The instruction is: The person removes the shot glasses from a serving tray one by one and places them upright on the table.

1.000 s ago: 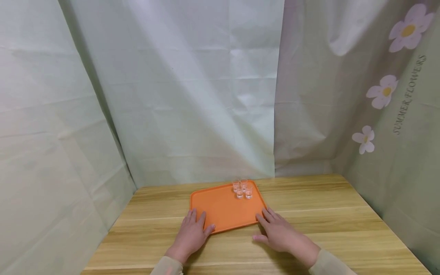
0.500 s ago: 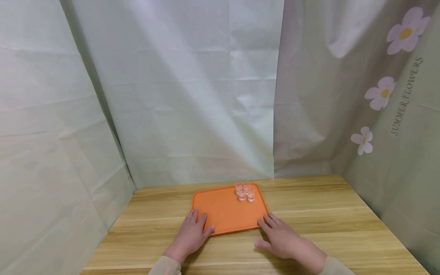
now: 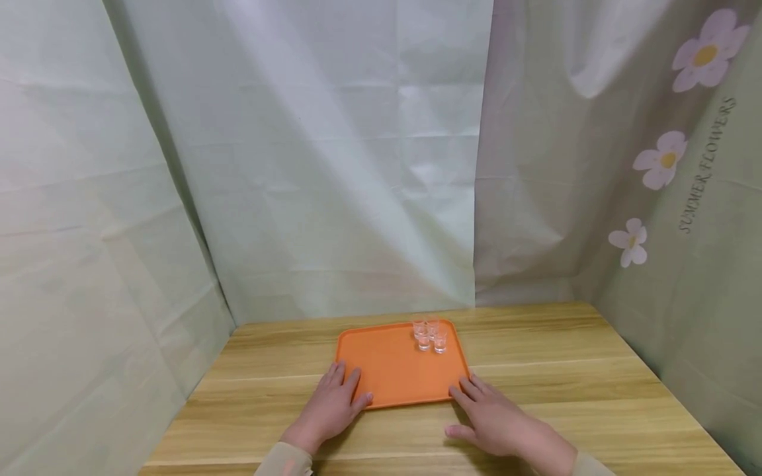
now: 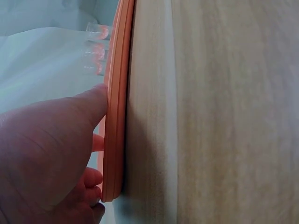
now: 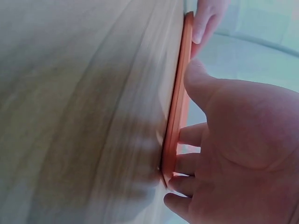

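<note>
An orange tray lies on the wooden table, with several small clear glasses upright near its far right corner. My left hand rests with spread fingers on the near left corner, its thumb along the near rim. At the near right corner, the fingertips of my right hand touch the rim, while the thumb points left over the wood. In the left wrist view the tray's edge runs beside the left hand. The right wrist view has the right hand's fingers against the rim.
The wooden table reaches out on both sides of the tray. Pale cloth curtains hang behind and at both sides, with printed flowers on the right one.
The tray has shifted a little to the right and nearer, turning slightly so its near edge lies straighter. The glasses moved along with it. My right hand moved slightly right and nearer; the left barely moved.
</note>
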Tool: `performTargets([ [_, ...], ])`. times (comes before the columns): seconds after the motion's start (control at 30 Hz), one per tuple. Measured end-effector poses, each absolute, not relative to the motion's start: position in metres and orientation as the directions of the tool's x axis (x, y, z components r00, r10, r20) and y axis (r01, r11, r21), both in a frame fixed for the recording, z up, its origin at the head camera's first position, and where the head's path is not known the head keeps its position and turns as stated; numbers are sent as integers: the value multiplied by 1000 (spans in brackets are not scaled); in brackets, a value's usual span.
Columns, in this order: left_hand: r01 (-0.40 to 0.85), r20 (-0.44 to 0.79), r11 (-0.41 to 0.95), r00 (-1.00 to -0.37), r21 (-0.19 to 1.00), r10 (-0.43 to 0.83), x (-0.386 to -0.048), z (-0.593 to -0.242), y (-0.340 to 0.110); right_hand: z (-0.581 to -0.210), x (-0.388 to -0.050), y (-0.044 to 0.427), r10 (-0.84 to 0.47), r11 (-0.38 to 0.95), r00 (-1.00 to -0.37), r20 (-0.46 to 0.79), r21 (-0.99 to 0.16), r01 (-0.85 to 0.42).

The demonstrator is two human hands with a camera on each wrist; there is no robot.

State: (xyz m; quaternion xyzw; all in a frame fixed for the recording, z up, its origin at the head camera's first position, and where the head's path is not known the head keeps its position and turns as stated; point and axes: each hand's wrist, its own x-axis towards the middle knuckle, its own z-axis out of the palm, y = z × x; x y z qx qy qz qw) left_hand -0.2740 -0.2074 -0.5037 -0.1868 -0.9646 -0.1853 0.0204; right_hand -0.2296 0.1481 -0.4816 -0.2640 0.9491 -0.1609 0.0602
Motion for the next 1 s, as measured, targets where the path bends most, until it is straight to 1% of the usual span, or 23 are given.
performTargets([
  [0.13, 385, 114, 849, -922, 361, 369, -274, -504, -208, -482, -226, 150, -532, 804, -847, -22, -327, -496],
  [0.6, 395, 88, 852, -917, 343, 389, -273, -502, -208, -488, -215, 156, -551, 792, -834, 13, -306, -528],
  [1.0, 385, 58, 840, -917, 381, 394, -271, -502, -205, -488, -207, 159, -550, 789, -835, 15, -317, -525],
])
